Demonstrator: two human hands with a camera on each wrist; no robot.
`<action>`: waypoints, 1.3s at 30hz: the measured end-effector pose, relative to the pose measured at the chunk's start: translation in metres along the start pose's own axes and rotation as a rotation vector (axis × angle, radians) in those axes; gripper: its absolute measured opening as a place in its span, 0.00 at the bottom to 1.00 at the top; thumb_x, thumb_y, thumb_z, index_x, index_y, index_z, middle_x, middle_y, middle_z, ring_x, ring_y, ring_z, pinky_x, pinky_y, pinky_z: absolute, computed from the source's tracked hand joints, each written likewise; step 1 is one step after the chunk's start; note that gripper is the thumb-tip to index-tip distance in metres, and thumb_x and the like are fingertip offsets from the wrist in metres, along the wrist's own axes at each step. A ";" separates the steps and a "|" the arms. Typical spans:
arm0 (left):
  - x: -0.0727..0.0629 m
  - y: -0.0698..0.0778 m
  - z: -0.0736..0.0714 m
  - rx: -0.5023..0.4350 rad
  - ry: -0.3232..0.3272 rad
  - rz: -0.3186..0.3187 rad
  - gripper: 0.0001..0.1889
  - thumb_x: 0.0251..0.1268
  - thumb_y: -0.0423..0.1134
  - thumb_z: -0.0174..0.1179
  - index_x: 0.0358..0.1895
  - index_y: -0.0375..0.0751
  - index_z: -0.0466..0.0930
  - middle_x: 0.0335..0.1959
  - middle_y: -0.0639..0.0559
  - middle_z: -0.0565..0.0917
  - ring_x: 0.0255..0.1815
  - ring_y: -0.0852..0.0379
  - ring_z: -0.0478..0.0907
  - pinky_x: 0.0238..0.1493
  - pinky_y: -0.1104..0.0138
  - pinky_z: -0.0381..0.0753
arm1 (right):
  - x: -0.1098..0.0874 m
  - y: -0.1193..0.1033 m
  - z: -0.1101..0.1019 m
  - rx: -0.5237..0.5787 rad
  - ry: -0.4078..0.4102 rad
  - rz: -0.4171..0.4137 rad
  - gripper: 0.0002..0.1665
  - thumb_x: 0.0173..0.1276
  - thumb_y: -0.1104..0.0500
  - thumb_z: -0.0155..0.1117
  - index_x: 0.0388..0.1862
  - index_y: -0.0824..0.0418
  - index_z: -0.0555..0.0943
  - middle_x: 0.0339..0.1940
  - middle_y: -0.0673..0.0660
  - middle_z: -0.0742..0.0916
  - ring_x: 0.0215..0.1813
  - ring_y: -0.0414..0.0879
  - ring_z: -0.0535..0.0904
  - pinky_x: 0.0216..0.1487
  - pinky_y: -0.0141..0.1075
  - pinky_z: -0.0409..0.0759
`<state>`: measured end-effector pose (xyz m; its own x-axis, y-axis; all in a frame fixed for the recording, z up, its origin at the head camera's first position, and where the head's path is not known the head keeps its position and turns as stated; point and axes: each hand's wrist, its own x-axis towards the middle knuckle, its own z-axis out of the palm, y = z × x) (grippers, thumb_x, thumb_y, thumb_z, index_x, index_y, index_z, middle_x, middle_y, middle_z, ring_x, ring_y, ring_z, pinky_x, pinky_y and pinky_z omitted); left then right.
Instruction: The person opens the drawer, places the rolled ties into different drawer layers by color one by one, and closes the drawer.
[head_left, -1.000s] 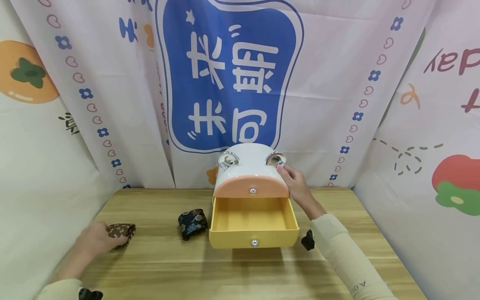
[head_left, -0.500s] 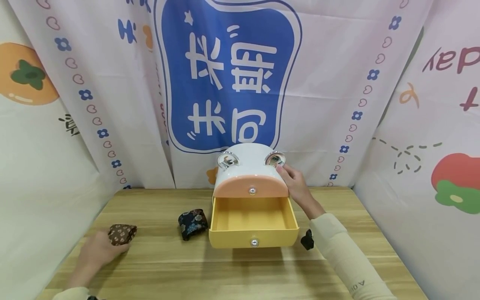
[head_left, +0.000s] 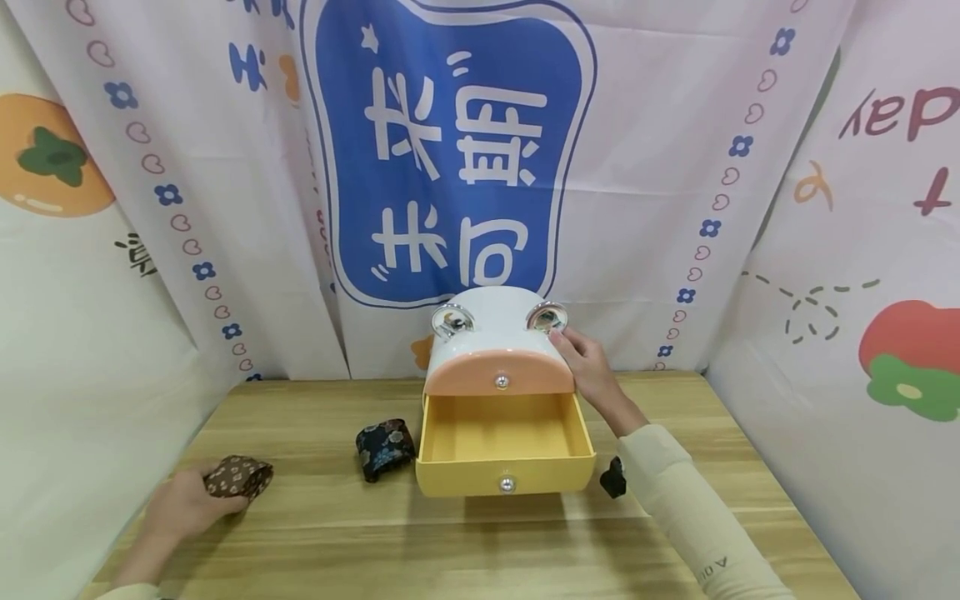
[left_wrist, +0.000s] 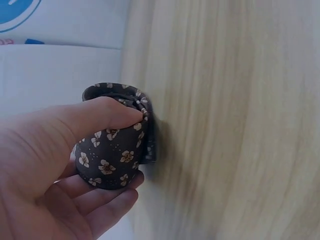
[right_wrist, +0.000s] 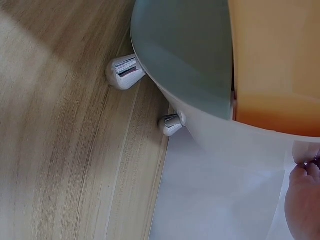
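Observation:
In the head view my left hand (head_left: 182, 504) is at the table's left side, gripping a rolled-up brown floral necktie (head_left: 240, 477). The left wrist view shows the thumb over the top edge of the brown roll (left_wrist: 109, 157) and the fingers beneath it. A dark floral rolled necktie (head_left: 385, 450) lies between that hand and a small white drawer cabinet (head_left: 501, 321). The cabinet's yellow drawer (head_left: 506, 477) is pulled out, with nothing in it; the orange top drawer (head_left: 480, 375) is closed. My right hand (head_left: 596, 371) rests against the cabinet's right side, thumb by the silver ring (head_left: 547, 317).
A second silver ring (head_left: 453, 320) sits on the cabinet's top left. Shiny metal feet (right_wrist: 125, 72) hold the cabinet on the wooden table (head_left: 322, 542). Printed curtains (head_left: 637, 208) close in the back and both sides.
My left hand has shifted and turned slightly with the brown necktie, so more of its rolled side shows. My right hand stays at the cabinet's side; the head view drifts a little.

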<state>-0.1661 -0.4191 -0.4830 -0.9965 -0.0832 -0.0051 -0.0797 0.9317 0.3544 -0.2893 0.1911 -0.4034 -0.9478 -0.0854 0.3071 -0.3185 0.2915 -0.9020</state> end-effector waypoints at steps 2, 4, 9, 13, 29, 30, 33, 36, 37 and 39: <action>-0.001 0.004 -0.003 -0.004 -0.012 0.004 0.51 0.52 0.57 0.78 0.66 0.17 0.70 0.55 0.16 0.81 0.51 0.20 0.81 0.49 0.32 0.80 | 0.000 0.000 0.000 0.001 -0.001 0.002 0.25 0.85 0.50 0.54 0.65 0.66 0.82 0.57 0.66 0.87 0.52 0.42 0.79 0.54 0.29 0.79; -0.002 0.010 -0.008 -0.014 -0.017 0.017 0.49 0.52 0.56 0.78 0.65 0.16 0.71 0.54 0.17 0.82 0.49 0.22 0.82 0.48 0.34 0.81 | 0.001 0.003 0.001 0.007 0.006 -0.007 0.25 0.84 0.48 0.54 0.65 0.64 0.82 0.57 0.65 0.87 0.52 0.41 0.78 0.54 0.28 0.78; -0.003 0.025 -0.020 -0.024 -0.027 0.040 0.46 0.53 0.54 0.78 0.60 0.13 0.73 0.48 0.20 0.85 0.43 0.31 0.85 0.43 0.41 0.84 | 0.006 0.017 0.003 0.012 0.025 -0.037 0.26 0.83 0.43 0.55 0.62 0.61 0.84 0.54 0.63 0.87 0.52 0.45 0.78 0.54 0.29 0.78; -0.002 0.037 -0.030 -0.028 -0.035 0.048 0.45 0.53 0.56 0.78 0.59 0.17 0.76 0.46 0.24 0.87 0.42 0.36 0.86 0.38 0.48 0.84 | 0.006 0.016 0.004 0.010 0.024 -0.052 0.26 0.83 0.42 0.55 0.58 0.62 0.84 0.49 0.61 0.87 0.50 0.45 0.79 0.52 0.30 0.78; -0.011 0.105 -0.070 -0.028 -0.015 0.205 0.39 0.50 0.52 0.80 0.56 0.22 0.81 0.39 0.41 0.89 0.36 0.52 0.84 0.33 0.60 0.80 | 0.006 0.013 0.003 0.011 0.014 -0.040 0.23 0.84 0.46 0.54 0.58 0.64 0.83 0.48 0.59 0.86 0.49 0.42 0.78 0.51 0.29 0.77; -0.012 0.109 -0.072 -0.032 -0.019 0.216 0.37 0.50 0.51 0.80 0.55 0.24 0.82 0.38 0.43 0.89 0.35 0.53 0.83 0.33 0.60 0.80 | 0.006 0.014 0.003 0.006 0.017 -0.040 0.24 0.84 0.45 0.54 0.58 0.63 0.83 0.49 0.59 0.86 0.50 0.42 0.78 0.52 0.29 0.77; -0.015 0.123 -0.076 -0.037 -0.023 0.249 0.32 0.49 0.50 0.81 0.51 0.28 0.84 0.35 0.49 0.88 0.32 0.57 0.80 0.32 0.62 0.79 | 0.005 0.015 0.004 0.003 0.023 -0.048 0.26 0.84 0.42 0.54 0.58 0.63 0.83 0.49 0.60 0.86 0.51 0.44 0.78 0.52 0.30 0.78; -0.017 0.136 -0.080 -0.029 -0.029 0.272 0.31 0.47 0.50 0.81 0.51 0.31 0.85 0.34 0.51 0.88 0.31 0.57 0.79 0.32 0.62 0.78 | 0.005 0.015 0.004 0.012 0.028 -0.046 0.26 0.83 0.42 0.54 0.57 0.63 0.83 0.48 0.60 0.85 0.50 0.44 0.78 0.51 0.30 0.78; -0.018 0.141 -0.081 -0.026 -0.030 0.280 0.31 0.47 0.50 0.82 0.51 0.32 0.85 0.33 0.51 0.88 0.31 0.57 0.78 0.32 0.62 0.77 | 0.005 0.015 0.004 0.011 0.028 -0.043 0.26 0.84 0.42 0.54 0.57 0.63 0.84 0.48 0.60 0.86 0.50 0.44 0.78 0.51 0.30 0.78; -0.020 0.149 -0.083 -0.008 -0.026 0.294 0.33 0.45 0.52 0.82 0.52 0.33 0.86 0.33 0.52 0.88 0.31 0.58 0.78 0.32 0.62 0.77 | 0.005 0.015 0.004 0.017 0.025 -0.034 0.25 0.84 0.44 0.55 0.59 0.63 0.84 0.49 0.60 0.86 0.50 0.42 0.78 0.52 0.29 0.78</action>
<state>-0.1556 -0.3079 -0.3521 -0.9771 0.1990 0.0749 0.2126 0.9116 0.3517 -0.2987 0.1909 -0.4165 -0.9359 -0.0715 0.3450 -0.3510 0.2726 -0.8958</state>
